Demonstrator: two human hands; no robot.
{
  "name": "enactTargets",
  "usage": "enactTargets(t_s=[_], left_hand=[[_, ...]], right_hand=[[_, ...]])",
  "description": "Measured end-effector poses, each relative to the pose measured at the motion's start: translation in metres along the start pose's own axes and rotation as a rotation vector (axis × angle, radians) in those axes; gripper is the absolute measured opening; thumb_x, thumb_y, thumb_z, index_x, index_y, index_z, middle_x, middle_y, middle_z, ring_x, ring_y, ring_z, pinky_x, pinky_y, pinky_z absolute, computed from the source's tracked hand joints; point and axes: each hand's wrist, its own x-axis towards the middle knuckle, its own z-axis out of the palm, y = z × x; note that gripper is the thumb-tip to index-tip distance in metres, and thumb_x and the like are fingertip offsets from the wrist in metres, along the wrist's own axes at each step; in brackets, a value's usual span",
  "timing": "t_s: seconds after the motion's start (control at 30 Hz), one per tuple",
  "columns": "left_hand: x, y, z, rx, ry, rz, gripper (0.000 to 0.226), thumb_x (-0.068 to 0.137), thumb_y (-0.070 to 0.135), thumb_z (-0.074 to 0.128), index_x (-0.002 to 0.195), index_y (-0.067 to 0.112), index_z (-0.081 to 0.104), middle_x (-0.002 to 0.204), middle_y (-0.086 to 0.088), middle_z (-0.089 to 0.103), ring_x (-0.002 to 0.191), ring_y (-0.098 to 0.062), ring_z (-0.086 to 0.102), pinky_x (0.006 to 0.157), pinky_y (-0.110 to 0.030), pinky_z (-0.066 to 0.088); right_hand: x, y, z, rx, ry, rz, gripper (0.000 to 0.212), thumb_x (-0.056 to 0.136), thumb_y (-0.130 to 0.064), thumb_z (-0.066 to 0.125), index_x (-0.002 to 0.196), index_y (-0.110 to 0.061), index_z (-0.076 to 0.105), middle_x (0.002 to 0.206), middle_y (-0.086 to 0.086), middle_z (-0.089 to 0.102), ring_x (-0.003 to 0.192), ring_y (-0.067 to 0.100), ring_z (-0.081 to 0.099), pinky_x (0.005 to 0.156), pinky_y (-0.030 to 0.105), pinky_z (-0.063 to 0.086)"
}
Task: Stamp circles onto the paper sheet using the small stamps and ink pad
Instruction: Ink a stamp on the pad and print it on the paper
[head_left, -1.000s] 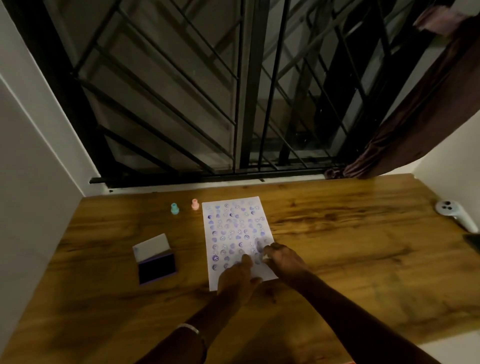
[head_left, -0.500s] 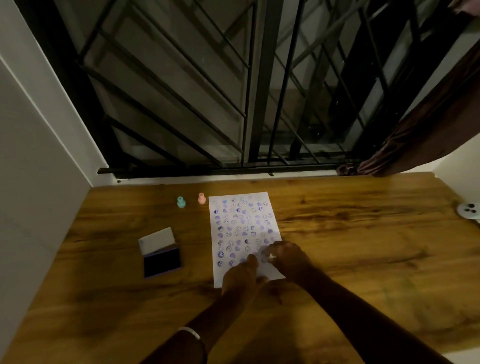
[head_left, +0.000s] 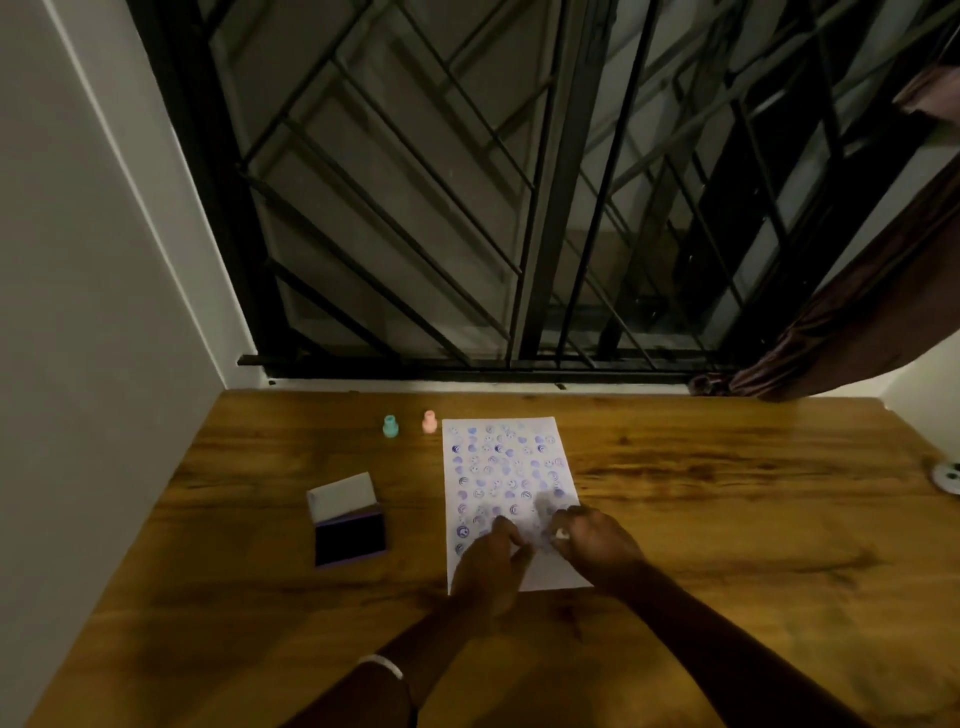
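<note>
I had both hands low on the paper sheet (head_left: 506, 499), which lay flat on the wooden surface (head_left: 727, 519), most of it already covered in rows of purple prints. My right hand (head_left: 597, 540) was curled at the sheet's lower right, its grip closed on something small and pale that I took for a stamp, though it was too small and blurred to be sure. My left hand (head_left: 491, 564) rested on the sheet's lower left with the fingers loosely spread and nothing in them, pinning the paper down.

The ink pad (head_left: 349, 538) sat open to the left of the sheet, well apart from it, lid tipped up behind the dark pad. I judged the main risk to be smearing: my palms and forearms lay over printed rows, and wet ink could drag under them. The sheet could also skate on the smooth surface if the left hand lifted while the right pressed. A stamp running dry would leave a faint circle, and the dim light made it hard to see the free space near the bottom edge.

By my count: one sheet, one ink pad, two stamps standing beside the sheet's top left corner, a teal stamp (head_left: 390, 426) and a pink stamp (head_left: 429, 421), plus perhaps a third in my right hand.
</note>
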Motion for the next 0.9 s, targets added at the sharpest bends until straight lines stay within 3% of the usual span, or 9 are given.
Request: enactTargets(t_s=[0.07,0.13,0.2,0.33,0.4,0.57,0.7,0.9], left_hand=[[0.004,-0.002,-0.013,-0.144,-0.020,-0.119,0.024,0.094,0.041,0.052,0.094,0.017,0.056,0.087,-0.003,0.065,0.071,-0.009,0.055,0.055,-0.016,0.039],[0.006,-0.003,-0.029,-0.481,-0.095,-0.383,0.025,0.095,0.035,0.050,0.082,0.016,0.058,0.068,-0.002,0.058,0.055,-0.009,0.048,0.046,-0.018,0.031],[0.007,-0.006,-0.044,-0.834,-0.124,-0.610,0.023,0.095,0.026,0.048,0.082,0.012,0.060,0.060,-0.001,0.055,0.046,-0.010,0.045,0.042,-0.018,0.029],[0.004,-0.020,-0.072,-1.202,-0.027,-0.643,0.025,0.096,0.024,0.046,0.087,0.006,0.062,0.059,-0.007,0.069,0.049,-0.016,0.062,0.048,-0.023,0.044],[0.002,-0.023,-0.083,-1.303,0.030,-0.649,0.031,0.096,0.033,0.049,0.087,0.007,0.063,0.066,-0.008,0.071,0.055,-0.019,0.066,0.052,-0.026,0.051],[-0.003,-0.030,-0.101,-1.394,0.078,-0.632,0.043,0.098,0.040,0.043,0.124,0.008,0.055,0.120,-0.016,0.064,0.088,-0.024,0.063,0.063,-0.036,0.052],[-0.008,-0.034,-0.110,-1.426,0.090,-0.640,0.052,0.097,0.044,0.043,0.130,0.005,0.052,0.130,-0.019,0.058,0.103,-0.027,0.060,0.066,-0.033,0.049],[-0.007,-0.052,-0.122,-1.492,0.101,-0.650,0.056,0.094,0.044,0.051,0.135,0.007,0.048,0.134,-0.017,0.055,0.120,-0.031,0.054,0.079,-0.036,0.050]], right_hand=[[0.002,-0.006,-0.006,-0.015,0.050,-0.022,0.015,0.093,-0.030,0.048,0.097,-0.023,0.060,0.100,0.004,0.065,0.087,0.018,0.060,0.073,0.030,0.048],[0.007,-0.016,-0.012,-0.028,0.115,-0.060,0.012,0.093,-0.028,0.048,0.096,-0.022,0.058,0.096,0.004,0.066,0.079,0.018,0.058,0.065,0.028,0.042],[0.013,-0.031,-0.018,-0.005,0.162,-0.091,0.009,0.092,-0.028,0.051,0.094,-0.024,0.058,0.094,0.003,0.066,0.076,0.017,0.057,0.062,0.027,0.040],[0.029,-0.072,-0.020,0.092,0.165,-0.189,0.010,0.091,-0.028,0.051,0.093,-0.023,0.060,0.093,0.002,0.067,0.083,0.021,0.062,0.067,0.030,0.047],[0.035,-0.093,-0.017,0.141,0.158,-0.237,0.012,0.092,-0.029,0.049,0.092,-0.024,0.060,0.093,0.001,0.067,0.082,0.018,0.062,0.070,0.033,0.050],[0.050,-0.134,-0.002,0.223,0.065,-0.330,0.013,0.091,-0.016,0.051,0.096,-0.019,0.063,0.096,0.006,0.067,0.085,0.019,0.062,0.074,0.034,0.050],[0.056,-0.151,0.015,0.172,0.071,-0.371,0.016,0.084,-0.006,0.058,0.093,-0.019,0.064,0.098,0.002,0.068,0.087,0.014,0.063,0.071,0.019,0.043],[0.068,-0.164,0.027,0.158,0.082,-0.389,0.021,0.086,-0.007,0.058,0.104,-0.013,0.068,0.111,0.006,0.069,0.100,0.018,0.064,0.081,0.015,0.042]])
